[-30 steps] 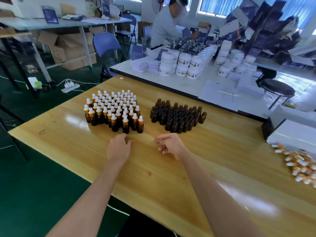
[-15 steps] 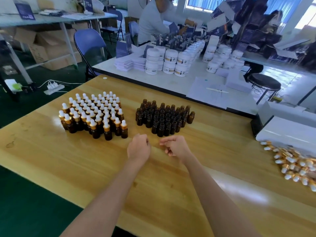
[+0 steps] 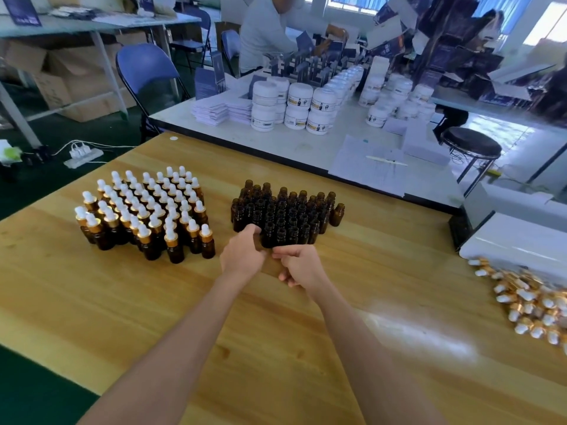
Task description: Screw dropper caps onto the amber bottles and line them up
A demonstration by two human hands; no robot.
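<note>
Several capped amber bottles [image 3: 147,216] with gold collars and white dropper bulbs stand in rows on the left of the wooden table [image 3: 122,302]. To their right stands a block of uncapped amber bottles [image 3: 291,213]. My left hand [image 3: 242,256] is at the block's near-left corner, its thumb and fingers curled round the front bottle [image 3: 269,237]. Beside it, my right hand [image 3: 299,266] rests with loosely curled fingers in front of the block, and nothing shows in it. A heap of loose dropper caps [image 3: 527,299] lies at the table's right edge.
A white box [image 3: 518,243] sits on the right, behind the caps. Beyond the table's far edge stands a white table [image 3: 306,145] with stacked white jars [image 3: 294,108] and papers, where a person [image 3: 264,32] works. A blue folding chair [image 3: 147,75] is at far left.
Both hands have moved forward and right, from in front of the capped bottles to the near edge of the uncapped block. My left hand has closed round the front bottle.
</note>
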